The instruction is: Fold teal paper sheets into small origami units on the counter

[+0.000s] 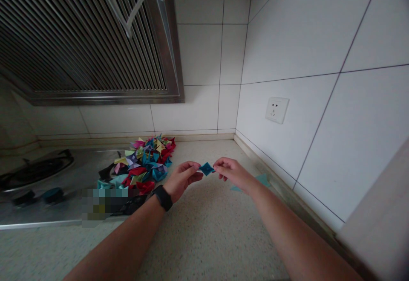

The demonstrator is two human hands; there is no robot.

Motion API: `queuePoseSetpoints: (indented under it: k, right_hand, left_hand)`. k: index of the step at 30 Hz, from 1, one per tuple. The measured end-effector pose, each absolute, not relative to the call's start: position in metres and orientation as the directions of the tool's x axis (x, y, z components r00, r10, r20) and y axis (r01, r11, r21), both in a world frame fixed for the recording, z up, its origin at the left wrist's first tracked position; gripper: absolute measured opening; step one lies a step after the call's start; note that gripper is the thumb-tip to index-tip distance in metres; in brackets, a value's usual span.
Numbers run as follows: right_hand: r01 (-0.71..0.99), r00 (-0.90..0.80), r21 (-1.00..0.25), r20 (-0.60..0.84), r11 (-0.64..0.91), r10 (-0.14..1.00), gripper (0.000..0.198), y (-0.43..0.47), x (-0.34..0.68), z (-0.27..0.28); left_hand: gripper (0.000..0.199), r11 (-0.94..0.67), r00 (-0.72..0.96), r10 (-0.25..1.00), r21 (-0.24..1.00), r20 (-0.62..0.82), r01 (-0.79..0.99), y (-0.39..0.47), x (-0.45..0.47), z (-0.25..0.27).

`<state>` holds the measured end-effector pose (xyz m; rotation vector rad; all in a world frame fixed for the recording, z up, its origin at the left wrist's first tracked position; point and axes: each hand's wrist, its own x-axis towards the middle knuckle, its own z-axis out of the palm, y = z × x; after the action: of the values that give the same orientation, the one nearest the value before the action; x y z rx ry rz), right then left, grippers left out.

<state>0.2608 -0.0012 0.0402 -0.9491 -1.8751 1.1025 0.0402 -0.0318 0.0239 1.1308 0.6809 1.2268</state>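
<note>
A small blue folded paper piece, diamond-shaped from here, is held above the counter between my two hands. My left hand, with a black watch on its wrist, pinches the left tip of the paper. On the opposite tip, the thumb and fingers of my right hand are closed. Light blue paper lies on the counter, partly hidden behind my right forearm. To the left of my left hand is a heap of folded paper pieces in many colours.
The heap lies partly over a steel gas stove with a black burner and knobs. A range hood hangs above at left. Tiled walls meet in the corner, and a socket is on the right wall. The speckled counter spans the front.
</note>
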Motion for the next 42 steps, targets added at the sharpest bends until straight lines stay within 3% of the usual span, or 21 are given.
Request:
queuePoseSetpoints:
  k: [20,42]
  right_hand:
    - [0.190,-0.390,-0.924,0.240,0.333,0.889,0.034,-0.0025,0.2607,0.0437]
    - [0.198,-0.437,-0.902,0.270,0.384,0.858,0.030,-0.0023,0.2636,0.0430]
  left_hand:
    - [0.031,-0.083,0.249,0.954,0.945,0.167,-0.317,-0.0305,0.0385,0.0216]
    - [0.037,-0.075,0.264,0.950,0.944,0.166,-0.323,-0.0337,0.0356,0.0251]
